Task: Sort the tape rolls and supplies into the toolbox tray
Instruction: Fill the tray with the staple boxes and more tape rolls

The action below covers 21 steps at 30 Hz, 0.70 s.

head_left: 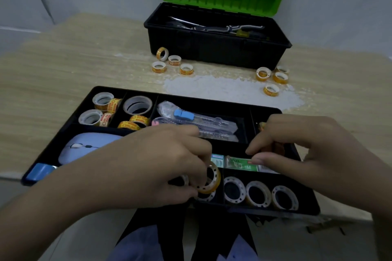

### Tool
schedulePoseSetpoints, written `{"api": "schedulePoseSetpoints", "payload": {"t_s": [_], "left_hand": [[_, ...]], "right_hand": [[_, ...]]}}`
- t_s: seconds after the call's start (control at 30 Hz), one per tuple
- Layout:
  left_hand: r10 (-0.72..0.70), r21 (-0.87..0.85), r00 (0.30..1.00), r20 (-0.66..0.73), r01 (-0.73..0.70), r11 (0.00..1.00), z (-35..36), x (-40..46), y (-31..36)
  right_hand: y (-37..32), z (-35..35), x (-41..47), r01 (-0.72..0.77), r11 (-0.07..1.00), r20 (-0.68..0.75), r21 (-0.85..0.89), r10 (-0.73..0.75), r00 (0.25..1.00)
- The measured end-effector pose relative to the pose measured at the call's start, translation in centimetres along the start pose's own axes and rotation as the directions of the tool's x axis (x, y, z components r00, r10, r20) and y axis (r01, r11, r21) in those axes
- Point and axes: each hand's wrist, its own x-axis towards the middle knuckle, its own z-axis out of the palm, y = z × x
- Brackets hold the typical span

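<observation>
A person's left hand [169, 165] grips a clear tape roll [210, 180] over the near compartment of the black toolbox tray [305, 201], beside three rolls already slotted.

The right hand [297, 150], fingers curled, pinches at a green packet [241, 165] in the middle row. Placing appears under way; next, seating the roll upright, then fetching the eight loose rolls [271, 90] lying beyond the tray, before the open toolbox [216, 48].

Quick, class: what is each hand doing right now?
Left hand: grips a clear tape roll.
Right hand: fingertips pinch a green packet.
</observation>
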Motion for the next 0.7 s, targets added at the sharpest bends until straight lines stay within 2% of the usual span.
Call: {"api": "schedulePoseSetpoints", "payload": {"t_s": [0.27, 0.53, 0.7], "left_hand": [[0.125, 0.113, 0.99, 0.066, -0.132, 0.985, 0.9, 0.8, -0.5], [0.112, 0.248, 0.984, 0.139, -0.144, 0.958, 0.8, 1.2, 0.4], [0.069, 0.117, 0.993, 0.091, -0.079, 0.99, -0.6, 1.2, -0.4]], "right_hand": [[1.4, 0.5, -1.8, -0.072, 0.997, -0.045, 0.027, 0.073, 0.996], [2.2, 0.0, -2.5, -0.078, 0.997, -0.105, 0.003, 0.078, 0.991], [3.2, -0.9, -2.5, -0.086, 0.995, -0.171, 0.056, 0.094, 0.981]]}}
